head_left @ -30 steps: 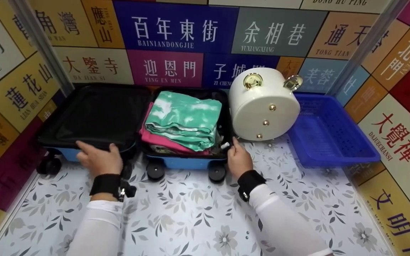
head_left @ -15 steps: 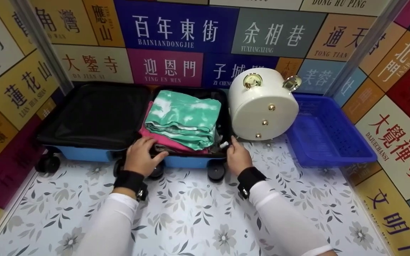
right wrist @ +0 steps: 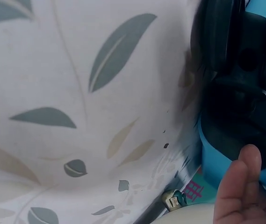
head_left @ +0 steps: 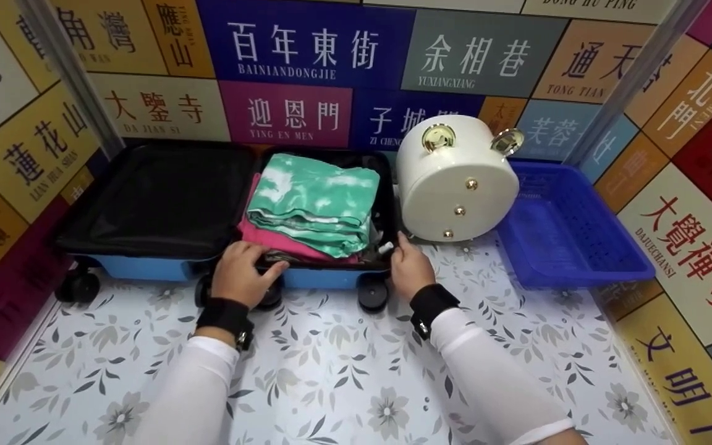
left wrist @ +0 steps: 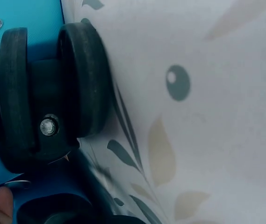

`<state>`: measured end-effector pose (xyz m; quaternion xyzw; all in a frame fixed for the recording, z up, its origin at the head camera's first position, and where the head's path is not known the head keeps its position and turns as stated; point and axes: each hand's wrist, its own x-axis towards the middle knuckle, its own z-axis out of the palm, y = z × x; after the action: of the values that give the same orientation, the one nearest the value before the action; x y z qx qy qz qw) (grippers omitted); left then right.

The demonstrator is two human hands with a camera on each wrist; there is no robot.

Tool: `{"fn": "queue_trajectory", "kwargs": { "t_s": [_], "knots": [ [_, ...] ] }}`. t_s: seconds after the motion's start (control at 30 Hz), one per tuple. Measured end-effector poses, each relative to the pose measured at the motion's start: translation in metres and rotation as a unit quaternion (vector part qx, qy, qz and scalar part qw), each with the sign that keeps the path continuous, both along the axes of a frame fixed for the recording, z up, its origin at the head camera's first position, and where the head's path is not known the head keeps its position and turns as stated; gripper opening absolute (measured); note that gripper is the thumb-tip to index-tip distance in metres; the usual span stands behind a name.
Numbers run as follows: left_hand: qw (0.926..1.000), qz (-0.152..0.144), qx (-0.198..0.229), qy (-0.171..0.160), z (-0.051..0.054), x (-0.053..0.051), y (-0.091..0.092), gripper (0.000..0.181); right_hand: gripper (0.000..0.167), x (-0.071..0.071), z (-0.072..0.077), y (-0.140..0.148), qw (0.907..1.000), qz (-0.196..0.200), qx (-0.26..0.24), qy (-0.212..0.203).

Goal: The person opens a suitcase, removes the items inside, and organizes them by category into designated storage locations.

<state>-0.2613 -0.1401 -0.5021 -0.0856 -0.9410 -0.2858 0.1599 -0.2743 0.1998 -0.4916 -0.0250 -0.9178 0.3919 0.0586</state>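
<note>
A blue suitcase lies unfolded, with its two black-lined halves side by side. A black cover spans its left half. On the right half sit a folded green-and-white tie-dye cloth and a pink cloth below it. My left hand grips the front rim where the halves meet, fingers bent over it and thumb to the right. At the front right corner, my right hand touches the side of the case. Its visible fingers look fairly straight against the shell in the right wrist view.
A round white case with gold ears and studs stands close to the suitcase's right side. Right of that is a blue plastic basket. Black wheels stick out at the suitcase's front. Printed panels enclose the back and sides.
My left hand has gone from the left half's front edge rightward to the middle rim. The suitcase has shifted slightly left. My right hand has stayed at the right corner.
</note>
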Motion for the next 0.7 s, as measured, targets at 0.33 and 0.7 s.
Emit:
{"fn": "queue_trajectory", "kwargs": {
  "t_s": [0.33, 0.7],
  "knots": [
    [0.9996, 0.024, -0.016, -0.003, 0.005, 0.0, -0.002, 0.058, 0.054, -0.003, 0.006, 0.004, 0.9982, 0.049, 0.033, -0.009],
    [0.999, 0.026, -0.035, -0.002, 0.007, -0.001, 0.014, 0.072, 0.056, -0.002, 0.021, 0.031, 0.9942, 0.079, 0.067, -0.029]
  ]
}}
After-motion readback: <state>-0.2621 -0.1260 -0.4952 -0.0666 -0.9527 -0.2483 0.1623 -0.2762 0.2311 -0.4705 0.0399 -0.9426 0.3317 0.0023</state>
